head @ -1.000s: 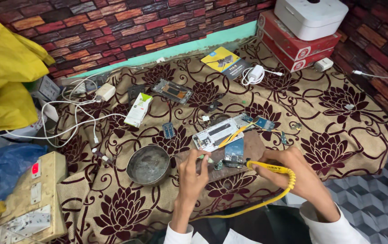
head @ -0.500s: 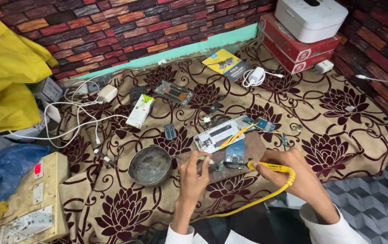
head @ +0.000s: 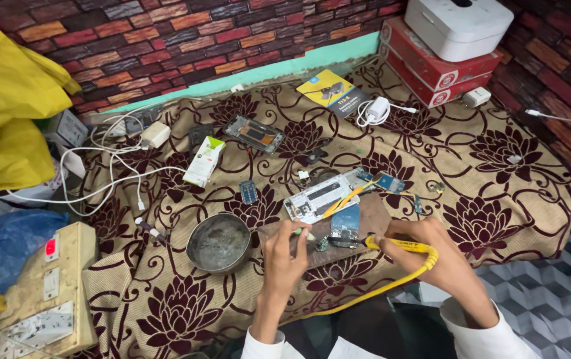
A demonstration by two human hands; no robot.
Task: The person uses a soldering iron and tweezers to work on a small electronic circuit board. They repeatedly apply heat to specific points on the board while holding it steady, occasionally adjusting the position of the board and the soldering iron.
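Right hand (head: 448, 262) fingers wrapped round yellow soldering iron (head: 402, 246), tip on small circuit board (head: 345, 229) atop wooden block (head: 365, 223) — left hand (head: 285, 256) pinches thin tool beside it; board looks light, fragile — hold by edges

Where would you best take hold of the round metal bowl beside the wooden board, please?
Probably pinch the metal bowl by its left rim, from above: it sits upright and open, and the left hand and board crowd its right side.

barely anything moves here: the right hand (head: 442, 256) nudges the yellow soldering iron (head: 392, 244) a touch closer in on the small board (head: 344, 226), and the left hand (head: 285, 249) shifts slightly alongside it.
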